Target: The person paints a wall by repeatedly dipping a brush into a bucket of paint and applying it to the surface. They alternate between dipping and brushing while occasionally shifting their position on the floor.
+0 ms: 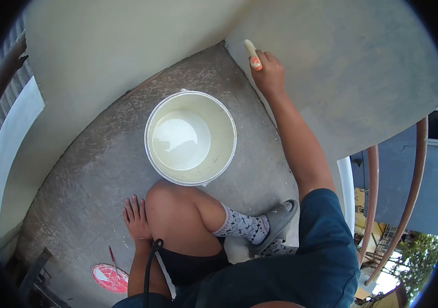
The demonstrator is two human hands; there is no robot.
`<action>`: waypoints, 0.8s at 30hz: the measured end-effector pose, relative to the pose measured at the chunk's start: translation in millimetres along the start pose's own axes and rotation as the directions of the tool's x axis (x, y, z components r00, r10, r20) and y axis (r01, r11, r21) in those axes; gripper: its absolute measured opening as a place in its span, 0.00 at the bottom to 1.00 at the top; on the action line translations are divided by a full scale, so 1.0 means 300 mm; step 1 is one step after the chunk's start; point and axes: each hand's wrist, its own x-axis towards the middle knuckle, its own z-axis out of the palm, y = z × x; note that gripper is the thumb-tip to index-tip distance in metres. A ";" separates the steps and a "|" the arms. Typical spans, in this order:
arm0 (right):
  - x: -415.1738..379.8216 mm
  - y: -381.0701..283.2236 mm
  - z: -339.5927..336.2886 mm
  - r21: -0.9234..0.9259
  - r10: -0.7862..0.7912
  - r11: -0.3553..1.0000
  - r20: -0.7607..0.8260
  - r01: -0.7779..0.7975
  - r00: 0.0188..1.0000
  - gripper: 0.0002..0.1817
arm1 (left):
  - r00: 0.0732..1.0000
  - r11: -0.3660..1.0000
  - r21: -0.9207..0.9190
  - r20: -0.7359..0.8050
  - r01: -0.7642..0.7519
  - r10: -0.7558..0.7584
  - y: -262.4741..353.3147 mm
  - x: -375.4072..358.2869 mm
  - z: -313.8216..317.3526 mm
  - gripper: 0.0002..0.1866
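My right hand (pixel 269 75) is raised at the wall (pixel 342 66) on the right, near the corner. Its fingers are wrapped round a paintbrush (pixel 251 50) that looks pale at the top, with an orange, paint-marked part by my fingers. On the floor beside my bent knee, my left hand (pixel 136 219) lies flat with its fingers spread and holds nothing. A white bucket (pixel 233 134) stands upright in front of my knee, with pale liquid, seemingly paint, at its bottom.
A red and white round lid (pixel 108 280) lies on the concrete floor (pixel 88 192), a thin red-handled tool (pixel 112 255) resting over its edge. Cream wall (pixel 121 46) curves along the left. Brown railings (pixel 416 179) rise at the right. A black cord (pixel 148 267) hangs by my left arm.
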 end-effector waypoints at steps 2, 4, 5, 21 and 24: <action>-0.010 0.021 0.105 0.008 -0.069 0.998 0.070 0.069 0.995 0.09 | 1.000 1.000 0.017 -0.006 -0.001 0.001 0.002 0.001 0.008 0.27; 0.041 0.026 0.146 -0.145 -0.084 0.982 0.246 0.122 0.966 0.08 | 1.000 0.999 -0.040 0.005 0.007 -0.007 0.004 -0.001 0.002 0.27; 0.082 0.059 0.154 -0.177 -0.094 0.975 0.204 0.131 0.974 0.07 | 1.000 0.999 -0.037 0.004 0.011 -0.011 -0.001 0.007 0.003 0.27; 0.170 0.014 0.097 0.058 0.208 0.975 0.069 -0.212 0.976 0.08 | 1.000 1.000 -0.026 -0.009 -0.013 0.013 -0.006 -0.019 0.016 0.28; 0.247 0.080 0.133 -0.065 0.073 0.995 0.060 -0.069 0.996 0.06 | 1.000 0.999 -0.034 0.004 -0.001 0.001 -0.001 0.000 0.019 0.28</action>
